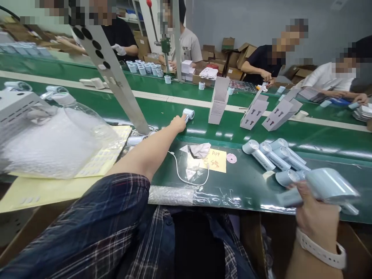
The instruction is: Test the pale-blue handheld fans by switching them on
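Reaching over the green conveyor belt [162,112], my left hand [178,123] is closed round the handle of a light-blue handheld fan [188,113], whose round head points away from me. At the right, my right hand [315,211] grips another light-blue handheld fan [331,184], held above the bench edge and smeared by motion. Beside it on the bench lie several similar fans [263,157] with finned heads and printed handles. A white cable [177,170] curves across the bench between my arms, near a yellow note [217,161] with red handwriting.
White cartons [218,102] stand upright on the belt. A slanted metal post [116,85] rises left of my left arm. Bubble wrap and a clear plastic bottle [84,116] fill the left side. Across the line, several people work near light-blue cups [142,69].
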### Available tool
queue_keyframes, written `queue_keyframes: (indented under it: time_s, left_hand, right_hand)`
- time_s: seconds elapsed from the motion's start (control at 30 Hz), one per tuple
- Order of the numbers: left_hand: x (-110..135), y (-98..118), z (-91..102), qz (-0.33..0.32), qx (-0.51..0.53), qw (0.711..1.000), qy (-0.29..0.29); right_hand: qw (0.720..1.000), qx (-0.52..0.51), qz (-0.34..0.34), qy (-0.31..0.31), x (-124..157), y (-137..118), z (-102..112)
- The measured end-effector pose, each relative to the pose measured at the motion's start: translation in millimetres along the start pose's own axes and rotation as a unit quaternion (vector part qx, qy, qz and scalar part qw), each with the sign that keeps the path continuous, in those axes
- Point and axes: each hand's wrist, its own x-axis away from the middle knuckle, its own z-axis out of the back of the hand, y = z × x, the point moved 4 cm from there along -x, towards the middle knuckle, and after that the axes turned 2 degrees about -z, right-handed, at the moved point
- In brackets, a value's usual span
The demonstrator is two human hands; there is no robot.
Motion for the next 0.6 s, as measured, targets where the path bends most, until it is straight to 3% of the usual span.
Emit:
queue_keyframes:
  time_s: [0.1, 0.2, 0.27, 0.37, 0.47, 0.53, 0.6]
  left_hand:
    - [18, 10, 7.7, -0.027, -0.015, 1.0, 0.004]
    - [63, -1, 16.3, -0.084, -0.021, 0.996, 0.0]
    - [106, -19, 14.1, -0.114, -0.021, 0.993, -0.003]
    - [172, -44, -4.1, -0.146, 0.011, 0.989, 0.027]
    - [222, -60, -31.6, -0.156, 0.067, 0.982, 0.08]
    - [244, -74, -41.4, -0.155, 0.087, 0.974, 0.141]
    - [263, -99, -36.1, -0.134, 0.089, 0.957, 0.241]
  right_hand:
    - [0.965, -0.244, -0.059, -0.076, 6, -28, -64]
    - [0.867, -0.427, -0.156, -0.206, 24, -51, -119]
    - [0.826, -0.463, -0.178, -0.269, 37, -62, -140]
    - [0.812, -0.467, -0.158, -0.314, 46, -74, -162]
    - [0.794, -0.482, -0.14, -0.343, 47, -86, -185]
    - [0.78, -0.488, -0.147, -0.364, 49, -95, -199]
    - [0.774, -0.483, -0.16, -0.378, 51, -102, -209]
